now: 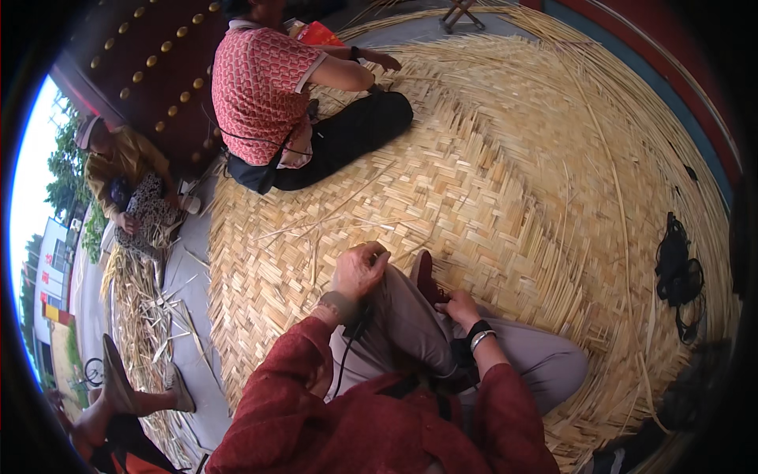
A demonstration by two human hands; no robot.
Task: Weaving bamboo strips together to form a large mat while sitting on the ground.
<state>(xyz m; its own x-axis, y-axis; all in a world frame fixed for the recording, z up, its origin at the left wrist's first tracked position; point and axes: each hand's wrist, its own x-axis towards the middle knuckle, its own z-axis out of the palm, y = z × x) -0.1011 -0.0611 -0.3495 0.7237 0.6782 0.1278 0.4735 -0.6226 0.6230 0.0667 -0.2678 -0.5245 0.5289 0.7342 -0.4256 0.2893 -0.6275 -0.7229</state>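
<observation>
I sit cross-legged on a large woven straw mat [505, 213]. Over my raised left knee rests my left hand [359, 271], its fingers curled and closed; whatever may be inside them is hidden. A band circles that wrist. My right hand [459, 308] is low between my legs, beside a dark red shoe [425, 278], with its fingers bent and pressed together. What they grip, if anything, does not show. A dark band and a bracelet [481, 338] are on the right wrist. Loose straw strips [314, 245] lie on the weave just beyond my left hand.
Ahead, a person in a red patterned shirt [257, 87] sits on the mat. Another person [126, 174] crouches at left near straw bundles [138, 308]; someone's feet [118, 375] show lower left. Black cords [677, 272] lie at right. A small folding stool [462, 16] stands far back.
</observation>
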